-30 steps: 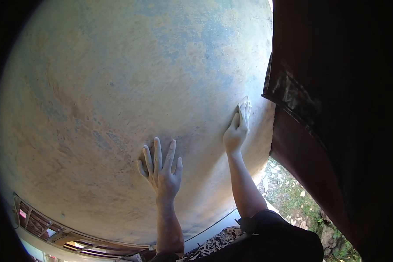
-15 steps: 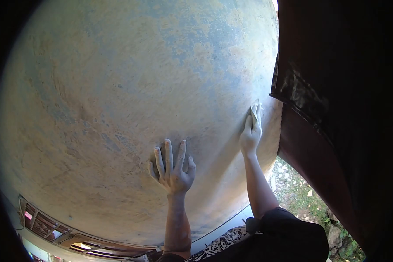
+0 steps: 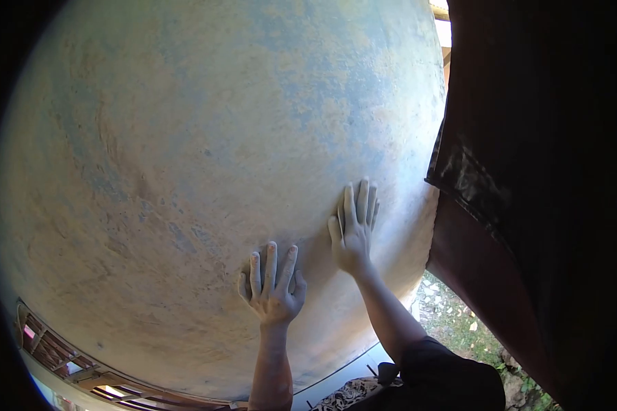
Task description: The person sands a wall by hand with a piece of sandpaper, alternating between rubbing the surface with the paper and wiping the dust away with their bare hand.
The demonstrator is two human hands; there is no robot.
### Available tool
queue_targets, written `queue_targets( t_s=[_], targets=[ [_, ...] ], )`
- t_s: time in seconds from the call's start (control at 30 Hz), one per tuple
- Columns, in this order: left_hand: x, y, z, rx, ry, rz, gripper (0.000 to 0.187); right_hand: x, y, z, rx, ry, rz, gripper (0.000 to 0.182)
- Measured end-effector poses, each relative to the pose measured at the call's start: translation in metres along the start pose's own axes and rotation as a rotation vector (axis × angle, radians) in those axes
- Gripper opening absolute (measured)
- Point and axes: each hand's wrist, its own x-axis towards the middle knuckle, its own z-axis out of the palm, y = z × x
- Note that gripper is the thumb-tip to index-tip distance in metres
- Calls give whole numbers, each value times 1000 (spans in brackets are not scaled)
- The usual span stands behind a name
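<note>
A large, smooth, curved surface, pale with blue-grey patches and scuffs, fills most of the view. My left hand lies on it with spread fingers and holds nothing. Up and to the right of it, my right hand presses a sheet of sandpaper against the same surface. Only a thin edge of the sheet shows between thumb and fingers; the palm hides the remainder. Pale dust coats both hands.
Dark reddish-brown sheeting hangs along the right side. Below it are grass and stones. A slatted frame runs along the lower left, under the curved surface.
My right hand has slid left and down over the surface with the sandpaper, from near its right edge towards my left hand. The left hand stays spread on the surface.
</note>
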Motion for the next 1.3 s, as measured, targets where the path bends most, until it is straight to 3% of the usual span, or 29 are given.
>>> queue_targets(
  t_s=[0.13,0.2,0.27,0.33,0.4,0.47,0.57,0.63,0.67,0.73,0.83,0.9,0.97,1.13,1.23,1.3],
  targets=[
    [2,-13,-10,19,-37,61,51,52,-18,-10,-33,5,50,72],
    [12,-23,-25,-50,3,-162,52,37,-23,-2,-6,5,47,71],
    [28,-45,-42,-111,5,-209,54,-6,-26,8,-88,-41,-4,67],
    [45,-60,-60,4,-61,-137,56,-38,-30,11,-65,-182,-150,62],
    [54,-73,-59,36,-63,-54,57,-25,-16,8,-46,-185,-160,59],
    [68,-85,-65,47,-101,222,57,12,-9,9,-65,-23,-66,58],
    [98,-99,-78,-51,-225,349,57,70,-20,-3,16,89,76,58],
    [118,-107,-83,-73,-219,360,58,87,-38,-3,49,167,270,59],
    [128,-111,-87,-85,-205,371,58,79,-44,4,44,176,270,59],
    [147,-121,-105,-59,-169,341,58,44,-60,20,-20,23,37,61],
    [152,-126,-107,-38,-118,311,58,-1,-76,20,-47,-30,-109,61],
    [152,-129,-102,-37,-97,316,57,11,-55,17,-27,-80,36,60],
    [146,-127,-96,-44,-95,377,55,53,-40,8,17,1,188,58],
    [146,-121,-93,-71,-132,393,53,91,-57,-2,25,67,315,60],
    [145,-117,-87,-66,-114,436,53,28,-74,22,-130,-58,4,63],
    [145,-115,-88,-66,-114,458,53,-19,-94,24,-49,-148,-26,65]
  ],
)
